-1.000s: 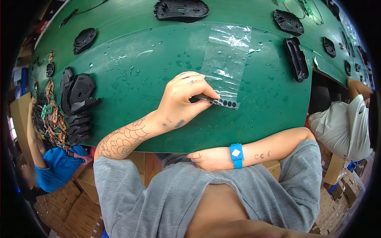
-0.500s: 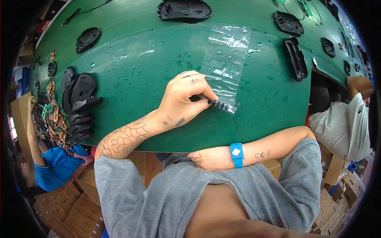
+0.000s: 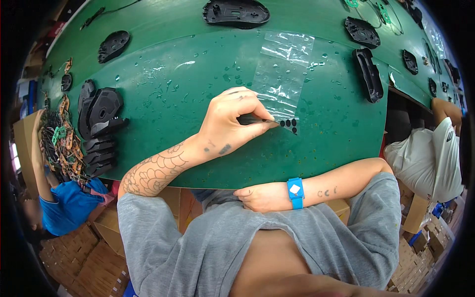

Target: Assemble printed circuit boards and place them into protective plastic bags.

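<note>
My left hand (image 3: 235,116) is closed in a pinch over the green table. Thumb and forefinger grip the near end of a clear plastic strip (image 3: 279,81), which stretches away across the tabletop. Several round black stick-on dots (image 3: 289,123) show on the strip just right of the fingertips. Below the table's near edge, my right hand (image 3: 260,198) rests against my grey shirt with its fingers curled in. Nothing shows in it, though the inside of the palm is hidden. A blue wrist strap (image 3: 295,193) sits on that arm.
Black plastic shells (image 3: 101,111) are stacked at the left beside a pile of orange boards with wires (image 3: 64,141). More black shells (image 3: 236,12) lie along the far side and right, including a long tray-shaped part (image 3: 367,74). People sit at both sides.
The strip's near end has turned in my left hand, so its black dots now face up more plainly. My right hand has stayed where it was.
</note>
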Demonstrator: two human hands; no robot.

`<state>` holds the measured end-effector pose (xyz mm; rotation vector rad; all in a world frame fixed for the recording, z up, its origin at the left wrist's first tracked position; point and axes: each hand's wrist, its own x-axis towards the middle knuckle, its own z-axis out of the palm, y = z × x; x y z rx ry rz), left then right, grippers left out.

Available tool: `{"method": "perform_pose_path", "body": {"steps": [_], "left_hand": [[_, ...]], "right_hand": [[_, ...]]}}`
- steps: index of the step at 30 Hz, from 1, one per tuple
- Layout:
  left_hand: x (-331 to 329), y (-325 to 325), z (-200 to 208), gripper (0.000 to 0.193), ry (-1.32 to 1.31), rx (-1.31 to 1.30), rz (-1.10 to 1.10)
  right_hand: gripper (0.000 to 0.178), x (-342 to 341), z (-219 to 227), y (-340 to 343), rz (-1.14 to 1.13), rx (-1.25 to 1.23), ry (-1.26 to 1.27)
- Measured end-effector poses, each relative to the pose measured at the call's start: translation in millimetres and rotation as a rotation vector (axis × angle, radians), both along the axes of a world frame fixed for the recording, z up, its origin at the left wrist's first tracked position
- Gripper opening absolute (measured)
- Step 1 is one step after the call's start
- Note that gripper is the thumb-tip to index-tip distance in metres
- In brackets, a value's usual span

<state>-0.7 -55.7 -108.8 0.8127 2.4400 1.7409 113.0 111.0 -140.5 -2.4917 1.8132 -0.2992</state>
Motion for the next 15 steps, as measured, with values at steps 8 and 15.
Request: {"method": "perform_pose_path", "body": {"steps": [8, 15], "left_hand": [[-0.1, 1.1, 3.6, 0.016, -0.035, -0.012, 0.031], [0.4, 2.4, 2.4, 0.016, -0.019, 0.006, 0.036]], "right_hand": [[0.015, -1.2, -1.0, -0.1, 0.012, -0.017, 0.06], [0.015, -2.6, 2.2, -1.0, 0.025, 0.015, 0.062]]}}
